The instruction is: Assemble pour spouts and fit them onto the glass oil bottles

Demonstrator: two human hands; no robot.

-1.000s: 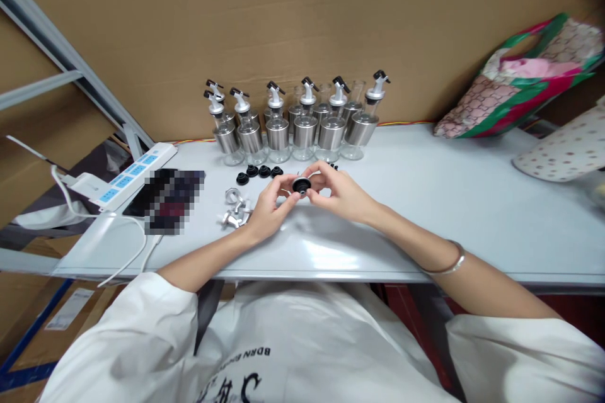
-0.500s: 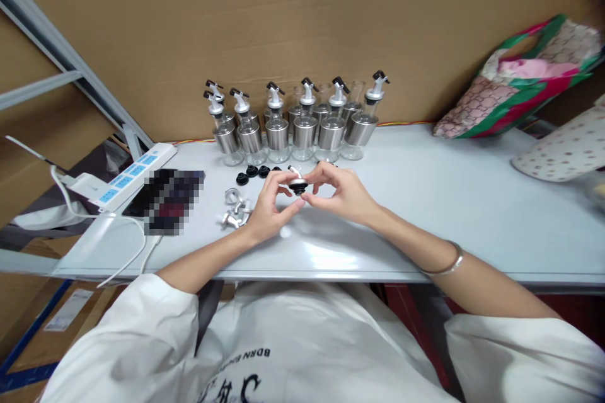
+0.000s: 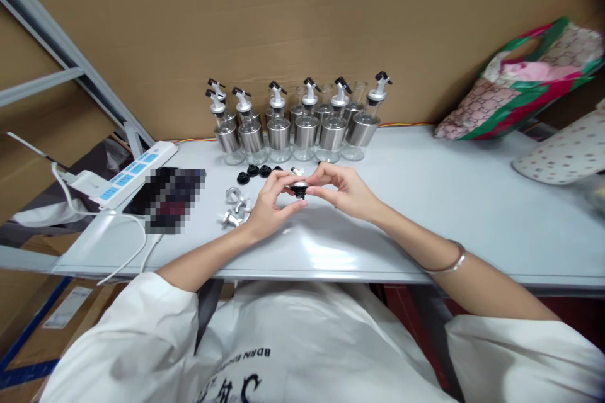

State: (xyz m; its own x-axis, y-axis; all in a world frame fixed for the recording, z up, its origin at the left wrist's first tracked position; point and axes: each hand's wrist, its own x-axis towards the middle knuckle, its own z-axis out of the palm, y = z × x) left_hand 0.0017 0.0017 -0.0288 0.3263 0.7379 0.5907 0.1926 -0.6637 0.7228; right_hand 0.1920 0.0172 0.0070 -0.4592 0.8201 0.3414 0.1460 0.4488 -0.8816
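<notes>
Between my two hands is a pourer spout (image 3: 299, 189), silver on top with a black ribbed stopper below. My left hand (image 3: 271, 206) is closed on its left side, fingers over the silver part and thumb near the stopper's bottom. My right hand (image 3: 344, 192) pinches its right side between thumb and fingers. Left of my left hand lie several loose silver spout tops (image 3: 233, 208). Behind it are several black rubber stoppers (image 3: 254, 170), some partly hidden by my fingers.
Glass bottles with steel sleeves (image 3: 305, 133) stand in rows at the back, several topped with spouts. A white power strip (image 3: 137, 175) and a blurred-out dark object (image 3: 172, 201) are at left. A patterned bag (image 3: 496, 94) and a spotted white item (image 3: 562, 148) sit at right on the grey table (image 3: 425, 201).
My right fingers have shifted slightly inward and down around the spout, now pinching at its silver rim and black stopper. My left hand has barely moved.
</notes>
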